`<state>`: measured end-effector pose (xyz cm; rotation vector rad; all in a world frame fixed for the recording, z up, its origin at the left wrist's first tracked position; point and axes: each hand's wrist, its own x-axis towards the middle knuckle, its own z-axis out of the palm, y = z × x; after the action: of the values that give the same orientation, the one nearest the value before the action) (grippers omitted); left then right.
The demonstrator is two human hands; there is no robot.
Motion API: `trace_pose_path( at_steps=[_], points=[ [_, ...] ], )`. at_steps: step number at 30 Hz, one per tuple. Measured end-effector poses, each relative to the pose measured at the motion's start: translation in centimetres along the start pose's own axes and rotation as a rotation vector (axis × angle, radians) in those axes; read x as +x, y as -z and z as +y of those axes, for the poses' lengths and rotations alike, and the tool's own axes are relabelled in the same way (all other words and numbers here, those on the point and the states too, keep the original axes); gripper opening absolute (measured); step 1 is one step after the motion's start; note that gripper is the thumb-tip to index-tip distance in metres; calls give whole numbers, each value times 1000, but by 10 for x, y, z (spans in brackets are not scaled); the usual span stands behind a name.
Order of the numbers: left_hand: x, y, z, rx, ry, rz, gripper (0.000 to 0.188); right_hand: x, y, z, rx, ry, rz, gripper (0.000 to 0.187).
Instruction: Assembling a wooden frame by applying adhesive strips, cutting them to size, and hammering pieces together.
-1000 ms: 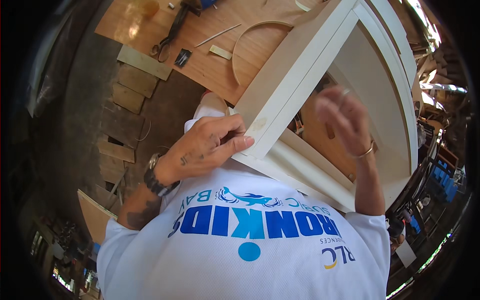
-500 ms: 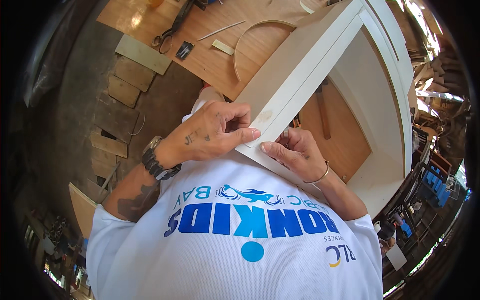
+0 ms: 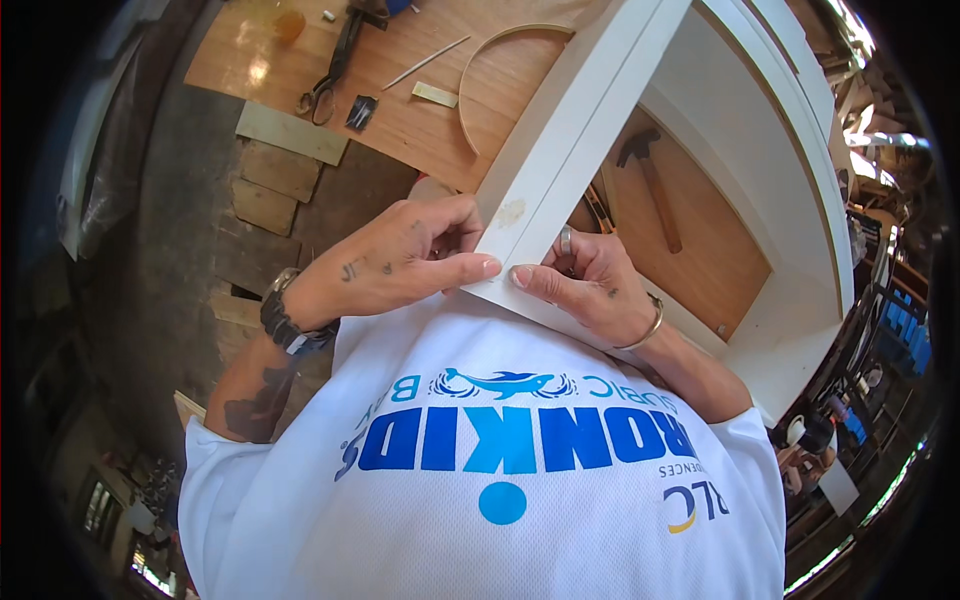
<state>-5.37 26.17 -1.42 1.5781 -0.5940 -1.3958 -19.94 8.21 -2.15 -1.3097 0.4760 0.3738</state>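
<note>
A white wooden frame (image 3: 590, 120) with a curved far side runs away from my body, a thin seam along its straight rail. My left hand (image 3: 395, 250) grips the rail's near end from the left, thumb on the top face and fingers curled at the edge, partly hidden. From the inner side my right hand (image 3: 600, 290) pinches the same end, its thumb on top close to the left thumb. Its other fingers are folded down inside the frame. A brownish smudge (image 3: 510, 212) marks the rail just beyond my thumbs.
Inside the frame, a hammer (image 3: 655, 190) lies on a brown wooden board (image 3: 720, 250). Scissors (image 3: 318, 103), a thin white stick (image 3: 428, 62), a black piece (image 3: 362, 112) and a curved strip (image 3: 465, 85) rest on the plywood tabletop (image 3: 230, 55). Wooden offcuts (image 3: 280, 170) lie on the floor at left.
The view has shifted, and more of the hammer shows inside the frame. Both hands keep their grip on the near end; the right thumb now sits more level with the left.
</note>
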Motion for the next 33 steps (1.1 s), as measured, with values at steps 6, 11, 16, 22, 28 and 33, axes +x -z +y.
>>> trace_pose_path(
  at_steps=[6, 11, 16, 22, 28, 33],
  points=[
    [-1, -4, 7, 12, 38, 19, 21, 1, 6, 4, 45, -20, -73, 19],
    [-3, -10, 16, 135, 71, 119, 22, 0, 3, 0, 16, -49, -45, 19],
    [-2, -12, 14, 111, 91, 140, 22, 0, 3, -1, 6, -50, -35, 19],
    [-4, -24, 4, 133, -39, 293, 29, 1, 3, 2, -31, -36, -38, 20],
    [1, -27, -4, 140, -95, 348, 35, 3, 2, 1, -44, -26, -42, 21],
    [15, -20, -3, 106, -106, 320, 36, 7, 4, 1, -94, -17, -52, 22]
  ],
)
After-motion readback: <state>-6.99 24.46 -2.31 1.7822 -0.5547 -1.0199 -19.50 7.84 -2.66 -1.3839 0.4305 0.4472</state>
